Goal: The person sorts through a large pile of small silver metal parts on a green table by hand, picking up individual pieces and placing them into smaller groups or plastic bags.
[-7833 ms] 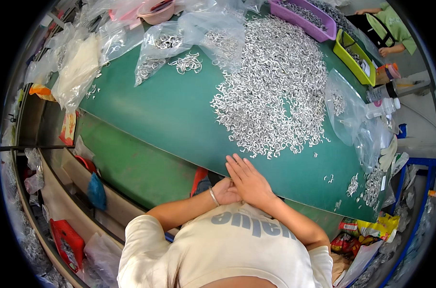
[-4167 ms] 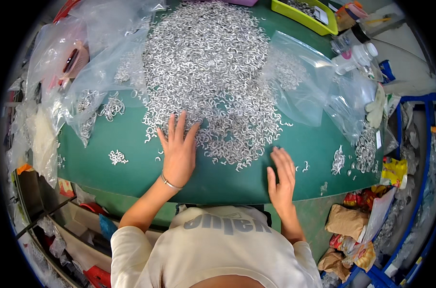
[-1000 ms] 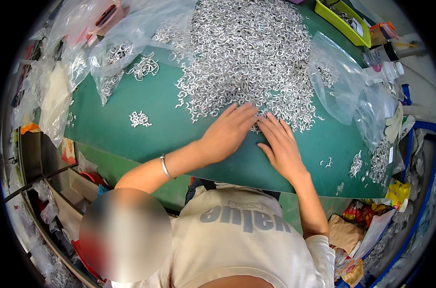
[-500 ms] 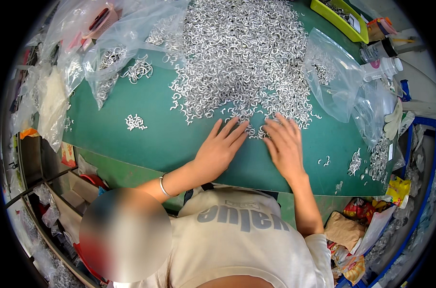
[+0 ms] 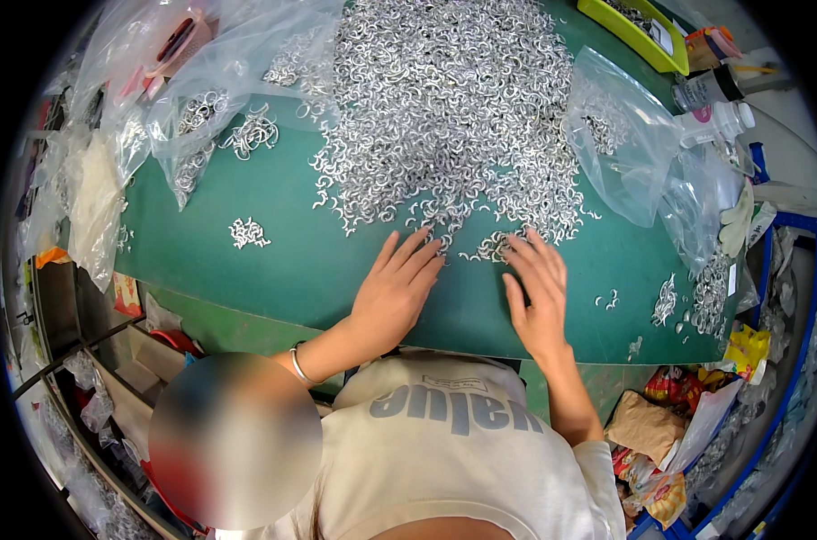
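Head view, one moment, catalogued from the worked item outward.

Item 1: heap of small silver metal rings (image 5: 444, 117), open C-shaped pieces, spread broadly across the far half of the table. Its near edge thinned into loose stragglers just beyond both sets of fingertips; the heap lay straight ahead of the hands, away from the body, and ran longest from the near edge toward the far one.

Item 2: left hand (image 5: 397, 290), palm down and flat on the mat, fingers spread apart and extended, tips reaching the nearest stragglers. Nothing was gripped. A thin bangle (image 5: 298, 364) sat on the wrist.

Item 3: right hand (image 5: 539, 292), also palm down, fingers apart and slightly fanned, tips touching a small cluster at the heap's edge. It held nothing. Both hands were about equally near the heap, the right perhaps marginally further in.

Item 4: small separate cluster of rings (image 5: 247, 232), well apart to the left of the left hand; a few stray pieces (image 5: 611, 299) lay to the right of the right hand.

Item 5: green mat (image 5: 291, 270) covering the table, bare between the hands and the near edge.

Item 6: clear plastic bags, one (image 5: 620, 135) to the right of the heap, another (image 5: 201, 108) at the far left holding rings.

Item 7: yellow-green tray (image 5: 633, 31) at the far right; white bottles (image 5: 719, 117) beside it.

Surroundings: crowded workshop, wrappers and bags below the table's right corner.
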Tool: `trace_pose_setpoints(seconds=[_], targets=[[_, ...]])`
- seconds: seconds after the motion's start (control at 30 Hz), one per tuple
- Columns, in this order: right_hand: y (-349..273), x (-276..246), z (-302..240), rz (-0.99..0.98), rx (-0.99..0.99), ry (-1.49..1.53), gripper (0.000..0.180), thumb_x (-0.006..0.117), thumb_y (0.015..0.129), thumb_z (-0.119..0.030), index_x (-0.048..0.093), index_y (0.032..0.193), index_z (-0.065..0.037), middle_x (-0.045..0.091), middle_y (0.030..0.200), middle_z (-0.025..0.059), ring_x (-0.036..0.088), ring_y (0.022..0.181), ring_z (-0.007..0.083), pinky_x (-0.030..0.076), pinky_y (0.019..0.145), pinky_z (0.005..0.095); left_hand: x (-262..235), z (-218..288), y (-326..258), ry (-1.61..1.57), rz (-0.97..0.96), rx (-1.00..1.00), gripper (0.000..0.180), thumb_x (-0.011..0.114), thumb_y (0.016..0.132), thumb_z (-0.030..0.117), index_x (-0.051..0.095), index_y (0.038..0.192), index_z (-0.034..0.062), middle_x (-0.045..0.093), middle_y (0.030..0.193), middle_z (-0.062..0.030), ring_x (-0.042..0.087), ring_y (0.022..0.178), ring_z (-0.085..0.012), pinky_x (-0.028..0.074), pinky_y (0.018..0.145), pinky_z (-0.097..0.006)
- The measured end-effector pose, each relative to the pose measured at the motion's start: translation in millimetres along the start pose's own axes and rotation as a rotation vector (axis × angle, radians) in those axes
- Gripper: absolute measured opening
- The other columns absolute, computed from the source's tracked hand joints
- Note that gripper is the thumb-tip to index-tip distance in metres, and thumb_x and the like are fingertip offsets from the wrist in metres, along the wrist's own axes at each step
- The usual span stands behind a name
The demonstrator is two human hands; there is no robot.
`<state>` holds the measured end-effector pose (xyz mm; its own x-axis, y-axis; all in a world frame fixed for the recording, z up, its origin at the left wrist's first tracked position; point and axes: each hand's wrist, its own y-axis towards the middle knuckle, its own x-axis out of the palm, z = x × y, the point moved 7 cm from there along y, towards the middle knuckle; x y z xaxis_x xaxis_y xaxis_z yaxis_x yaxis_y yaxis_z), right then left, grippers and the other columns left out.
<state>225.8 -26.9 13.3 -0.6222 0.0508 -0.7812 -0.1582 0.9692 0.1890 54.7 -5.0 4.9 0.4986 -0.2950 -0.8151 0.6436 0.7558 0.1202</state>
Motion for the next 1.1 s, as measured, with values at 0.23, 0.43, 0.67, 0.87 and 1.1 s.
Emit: trace_pose_setpoints(seconds=[0.23,0.43,0.67,0.87,1.1], targets=[[-4,14,-19,-0.116,-0.03,-0.054,0.031,0.064,0.085,-0.008,0.061,0.115,0.0,0.056,0.129,0.0131,0.044,0.13,0.0349,0.031,0.106,0.0513,8,12,-7,-0.007,-0.062,0.085,0.037,0.061,0.082,-0.002,0.058,0.119,-0.0015,0.051,0.134,-0.0158,0.045,0.129,-0.034,0.032,0.109,-0.052],[-3,-2,4,0.096,0.062,-0.032,0.034,0.063,0.086,-0.007,0.059,0.119,0.001,0.053,0.134,0.0155,0.042,0.131,0.0358,0.031,0.106,0.0504,0,5,-8,-0.084,0.008,0.045,0.039,0.061,0.082,-0.001,0.057,0.12,-0.0008,0.05,0.136,-0.0149,0.044,0.13,-0.0338,0.031,0.109,-0.052],[31,21,8,-0.015,0.07,-0.14,0.056,0.063,0.088,-0.015,0.041,0.137,0.002,0.041,0.145,0.0181,0.029,0.139,0.0386,0.021,0.111,0.0541,15,-3,21,0.118,-0.005,0.011,0.047,0.064,0.081,0.007,0.053,0.127,0.0004,0.04,0.145,-0.015,0.036,0.135,-0.0355,0.029,0.108,-0.055],[10,36,-21,-0.284,-0.087,-0.078,0.065,0.068,0.083,-0.023,0.042,0.139,-0.001,0.036,0.149,0.0119,0.025,0.141,0.0344,0.015,0.112,0.0602,14,-1,1,0.071,-0.056,0.108,0.04,0.058,0.083,0.008,0.057,0.122,-0.001,0.041,0.144,-0.0177,0.034,0.137,-0.0352,0.027,0.11,-0.055],[-9,18,-3,-0.258,-0.073,-0.11,0.058,0.069,0.082,-0.023,0.05,0.133,-0.002,0.038,0.148,0.0102,0.026,0.141,0.0343,0.018,0.112,0.0574,3,-19,-1,0.119,0.009,-0.049,0.045,0.057,0.085,0.004,0.051,0.129,-0.001,0.038,0.146,-0.0184,0.03,0.139,-0.036,0.024,0.111,-0.056]])
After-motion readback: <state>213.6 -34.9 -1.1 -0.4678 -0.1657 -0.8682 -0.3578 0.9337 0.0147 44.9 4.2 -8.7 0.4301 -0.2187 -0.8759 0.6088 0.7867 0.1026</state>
